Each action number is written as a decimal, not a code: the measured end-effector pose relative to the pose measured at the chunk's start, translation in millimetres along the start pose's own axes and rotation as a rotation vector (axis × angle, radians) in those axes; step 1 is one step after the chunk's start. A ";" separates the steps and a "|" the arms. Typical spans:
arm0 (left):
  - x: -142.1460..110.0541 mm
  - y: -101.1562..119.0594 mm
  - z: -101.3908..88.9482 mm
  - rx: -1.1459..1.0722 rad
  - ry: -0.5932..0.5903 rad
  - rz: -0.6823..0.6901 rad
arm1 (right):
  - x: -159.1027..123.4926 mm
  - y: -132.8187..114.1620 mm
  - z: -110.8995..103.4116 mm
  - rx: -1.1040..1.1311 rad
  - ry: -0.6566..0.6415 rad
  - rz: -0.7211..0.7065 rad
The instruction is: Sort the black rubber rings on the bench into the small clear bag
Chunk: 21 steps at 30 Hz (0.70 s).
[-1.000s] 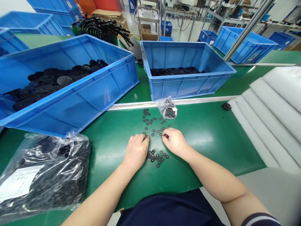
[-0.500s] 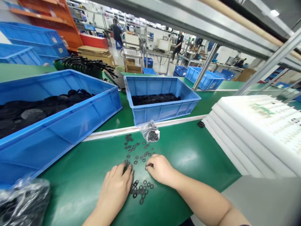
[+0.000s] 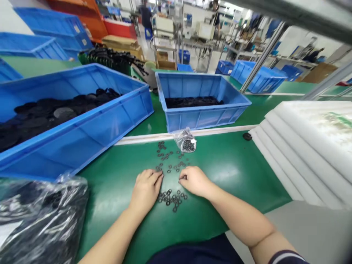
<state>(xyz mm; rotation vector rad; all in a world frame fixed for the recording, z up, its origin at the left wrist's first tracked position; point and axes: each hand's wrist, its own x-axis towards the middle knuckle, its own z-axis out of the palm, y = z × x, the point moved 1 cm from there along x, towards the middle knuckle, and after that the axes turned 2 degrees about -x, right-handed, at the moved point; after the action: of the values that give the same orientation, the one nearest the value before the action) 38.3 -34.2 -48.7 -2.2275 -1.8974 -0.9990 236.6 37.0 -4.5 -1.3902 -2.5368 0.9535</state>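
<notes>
Many small black rings lie loose on the green tabletop (image 3: 220, 161), in a near cluster (image 3: 172, 198) and a looser scatter (image 3: 165, 156) behind it. My left hand (image 3: 145, 187) rests on the left between these groups, fingers bent together at the edge of the scatter. What its fingertips hold, if anything, is hidden. Across from it, my right hand (image 3: 195, 180) is closed, thumb against curled index finger; a dark spot shows there, too small to name. Just beyond the scatter lies an open clear plastic bag (image 3: 187, 142) with small dark parts inside.
A large blue bin (image 3: 110, 119) of black discs stands left, and another blue bin (image 3: 206, 115) behind the bag. White foam sheets (image 3: 291, 161) are stacked right, beside a black round part (image 3: 247, 136). A plastic bag of dark items (image 3: 46, 223) lies front left.
The view has shifted, so the table scene sits higher and more of the bag at front left shows. Both hands stay in nearly the same places by the rings.
</notes>
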 end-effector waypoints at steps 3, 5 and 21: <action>1.9 -4.5 1.3 -0.092 0.003 -0.124 | -1.3 3.6 0.3 -0.005 -0.013 -0.021; 3.4 -5.5 0.2 -0.155 0.010 -0.179 | -5.1 4.7 -1.1 -0.016 -0.021 -0.053; 4.5 1.1 -5.5 -0.259 0.040 -0.224 | -23.3 -19.1 11.6 -0.536 -0.107 -0.198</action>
<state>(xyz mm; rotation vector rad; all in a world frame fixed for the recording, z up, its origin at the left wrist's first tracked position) 37.1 -32.9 -41.7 -2.1307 -2.1459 -1.3850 232.0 5.7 1.8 -1.1716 -3.0869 0.3301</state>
